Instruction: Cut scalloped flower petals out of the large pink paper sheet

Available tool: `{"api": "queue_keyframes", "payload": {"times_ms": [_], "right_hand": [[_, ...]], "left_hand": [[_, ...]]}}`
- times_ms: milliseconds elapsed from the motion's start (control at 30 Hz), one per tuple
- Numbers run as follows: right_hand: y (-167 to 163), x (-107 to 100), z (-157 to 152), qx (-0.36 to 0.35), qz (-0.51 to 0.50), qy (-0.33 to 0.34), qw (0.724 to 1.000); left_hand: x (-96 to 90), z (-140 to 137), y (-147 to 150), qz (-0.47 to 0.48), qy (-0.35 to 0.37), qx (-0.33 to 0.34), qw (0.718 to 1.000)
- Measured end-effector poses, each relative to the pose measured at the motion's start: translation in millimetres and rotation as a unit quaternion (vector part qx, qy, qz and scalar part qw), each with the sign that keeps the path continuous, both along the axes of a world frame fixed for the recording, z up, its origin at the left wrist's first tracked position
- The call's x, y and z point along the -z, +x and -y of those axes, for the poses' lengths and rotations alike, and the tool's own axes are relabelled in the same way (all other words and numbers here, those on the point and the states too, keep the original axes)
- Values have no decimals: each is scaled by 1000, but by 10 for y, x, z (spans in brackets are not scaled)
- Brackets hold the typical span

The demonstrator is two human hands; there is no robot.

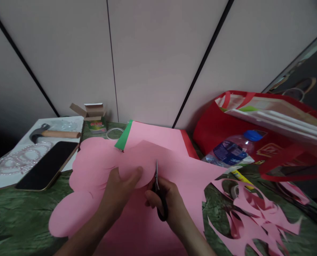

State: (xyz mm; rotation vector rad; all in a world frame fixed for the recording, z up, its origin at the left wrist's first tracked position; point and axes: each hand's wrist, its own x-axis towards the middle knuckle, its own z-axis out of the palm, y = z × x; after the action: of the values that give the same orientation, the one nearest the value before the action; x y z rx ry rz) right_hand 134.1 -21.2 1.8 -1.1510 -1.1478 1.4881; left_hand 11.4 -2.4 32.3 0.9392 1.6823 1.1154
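Observation:
My right hand (169,195) grips a pair of black-handled scissors (161,202), blades pointing away from me and set into a sheet of pink paper (180,170). Left of the blades, my left hand (121,188) pinches the same paper, thumb on top, along a rounded cut edge. Whether the blades are fully closed is hard to tell. Several rounded pink paper pieces (91,160) lie overlapping to the left, and one oval piece (70,213) sits nearer to me. More pink paper (153,224) lies flat under my hands.
Pink offcuts (262,213) are heaped at the right beside a yellow tube (241,177). Behind them stand a water bottle (230,149) and a red bag (214,121). At left are a phone (48,165), a bead string (22,158), a hammer (54,133) and a small box (96,122).

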Motion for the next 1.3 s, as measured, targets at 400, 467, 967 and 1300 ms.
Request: {"api": "queue_keyframes", "payload": {"times_ms": [400,467,967,1300], "right_hand": [[-15,-50,0,8,-26,-4,1000],[-15,-37,-1,5,-30,8,1000],[16,10,-15,-36,-37,64,997],[22,-17,-6,-28,-28,60,997]], "left_hand": [[-132,27,33,-4,39,52,998],[-156,39,40,-5,37,58,998],[-144,45,21,-33,45,77,995],[-140,24,-17,-42,47,116,991]]}}
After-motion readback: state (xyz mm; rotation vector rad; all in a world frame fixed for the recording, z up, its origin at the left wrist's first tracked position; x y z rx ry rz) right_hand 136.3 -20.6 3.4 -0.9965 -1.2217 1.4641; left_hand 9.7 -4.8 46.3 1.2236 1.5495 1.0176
